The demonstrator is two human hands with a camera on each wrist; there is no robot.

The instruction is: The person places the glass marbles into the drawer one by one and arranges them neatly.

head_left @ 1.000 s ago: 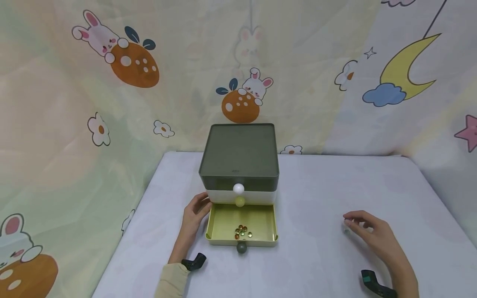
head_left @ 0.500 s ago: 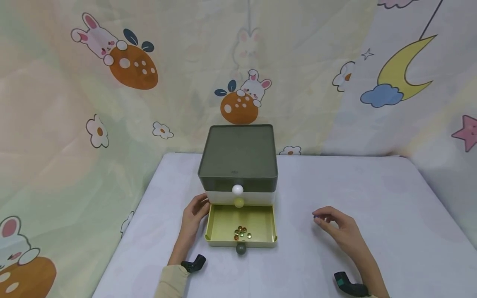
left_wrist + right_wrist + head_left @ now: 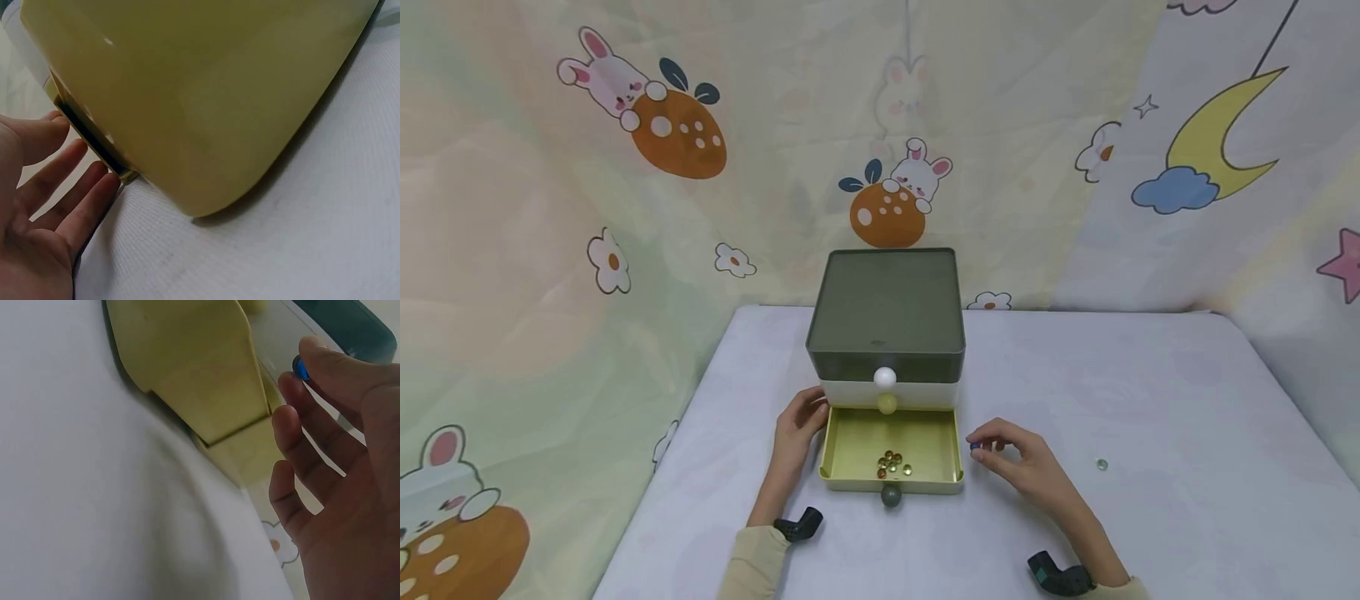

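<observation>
Between thumb and index finger, my right hand [image 3: 1018,458] pinches a small blue glass bead [image 3: 301,367]. It is just off the right side of the pulled-out yellow drawer [image 3: 891,429]. Inside that drawer, near its front, lie several amber and clear glass beads [image 3: 891,461]. My left hand [image 3: 793,429] rests its fingertips against the left side of the drawer cabinet [image 3: 887,300], near where the drawer comes out. In the left wrist view, the left fingers [image 3: 78,212] touch the edge of the cabinet's bottom tier, beside the drawer's outer wall.
A single clear greenish glass bead [image 3: 1102,464] lies on the white tabletop [image 3: 1187,400] to the right. The closed drawers above carry a white knob [image 3: 884,378] and a yellow knob [image 3: 887,403]. A dark green knob [image 3: 891,496] juts from the open drawer's front. Patterned cloth [image 3: 1015,125] hangs behind.
My right hand has moved left across the table with the blue bead, up to the drawer's right side. The clear bead it left behind now shows fully. My left hand stays put.
</observation>
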